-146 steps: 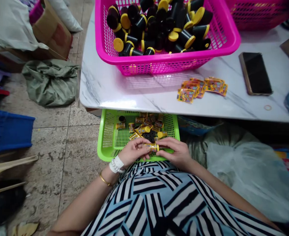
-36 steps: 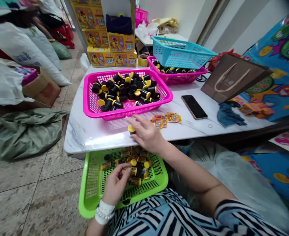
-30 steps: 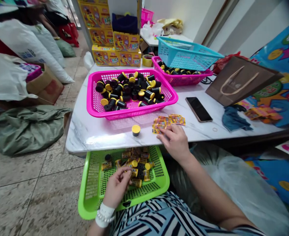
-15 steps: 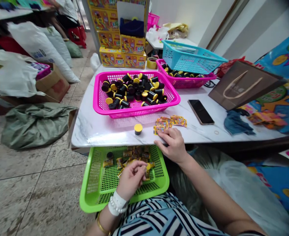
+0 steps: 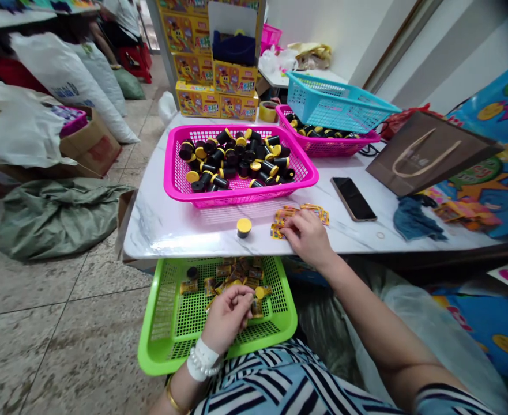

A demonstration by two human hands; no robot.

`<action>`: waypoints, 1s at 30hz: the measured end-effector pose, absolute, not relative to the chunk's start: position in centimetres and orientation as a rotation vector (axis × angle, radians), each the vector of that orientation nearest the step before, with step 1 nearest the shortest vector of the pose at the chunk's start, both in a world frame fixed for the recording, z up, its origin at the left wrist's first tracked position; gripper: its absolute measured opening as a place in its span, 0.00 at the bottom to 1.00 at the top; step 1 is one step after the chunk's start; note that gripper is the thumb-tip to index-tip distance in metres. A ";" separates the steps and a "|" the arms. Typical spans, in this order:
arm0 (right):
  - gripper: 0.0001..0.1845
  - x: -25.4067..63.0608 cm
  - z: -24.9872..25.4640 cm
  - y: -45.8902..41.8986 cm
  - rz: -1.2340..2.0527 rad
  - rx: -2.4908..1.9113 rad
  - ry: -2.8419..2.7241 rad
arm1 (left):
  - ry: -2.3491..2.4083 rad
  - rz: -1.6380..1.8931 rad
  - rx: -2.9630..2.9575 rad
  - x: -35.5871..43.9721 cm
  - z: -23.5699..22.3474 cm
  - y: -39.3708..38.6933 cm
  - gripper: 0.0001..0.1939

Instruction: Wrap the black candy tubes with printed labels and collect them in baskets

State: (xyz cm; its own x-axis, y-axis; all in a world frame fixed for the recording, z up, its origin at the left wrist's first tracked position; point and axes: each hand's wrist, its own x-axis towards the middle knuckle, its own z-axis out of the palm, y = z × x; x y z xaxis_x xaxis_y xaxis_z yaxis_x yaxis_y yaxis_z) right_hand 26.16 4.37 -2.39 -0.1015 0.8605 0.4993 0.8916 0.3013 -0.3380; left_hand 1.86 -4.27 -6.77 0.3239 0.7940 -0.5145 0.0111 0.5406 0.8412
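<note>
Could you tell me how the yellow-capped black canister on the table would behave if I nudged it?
Standing upright and round, the canister would probably tip and then roll. The marble table looks smooth, so it may slide too.

A smartphone (image 5: 353,199) lies near a brown paper bag (image 5: 426,153).

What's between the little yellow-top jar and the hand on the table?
In the head view, small yellow printed packets lie there, touching the right hand, a little apart from the yellow-capped tube.
</note>
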 end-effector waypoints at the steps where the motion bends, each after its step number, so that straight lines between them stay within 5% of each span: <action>1: 0.06 25.6 -2.2 3.5 -0.059 -1.529 -1.901 | 1.132 0.617 0.865 1.8 -6.7 -4.4 0.25; 5: 0.03 22.1 -2.2 -1.2 0.168 -1.416 -1.733 | 1.065 0.726 0.833 1.8 -6.0 -4.6 0.24; 16: 0.14 15.6 -9.7 -7.7 0.849 -1.451 -1.587 | 1.167 0.926 0.658 1.0 -7.7 -5.5 0.22; 30: 0.14 14.9 -10.6 -8.4 0.846 -1.418 -1.462 | 1.352 1.055 0.813 0.2 -7.2 -8.2 0.17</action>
State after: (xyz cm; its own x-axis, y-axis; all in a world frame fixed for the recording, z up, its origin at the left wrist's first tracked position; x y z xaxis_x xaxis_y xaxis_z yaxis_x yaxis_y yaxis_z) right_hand 14.86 -8.37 -10.60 0.0656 0.9878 0.1413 0.3703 0.1074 -0.9227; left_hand 0.24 -8.23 -7.16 -0.0789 0.9297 -0.3597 -0.1228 0.3490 0.9290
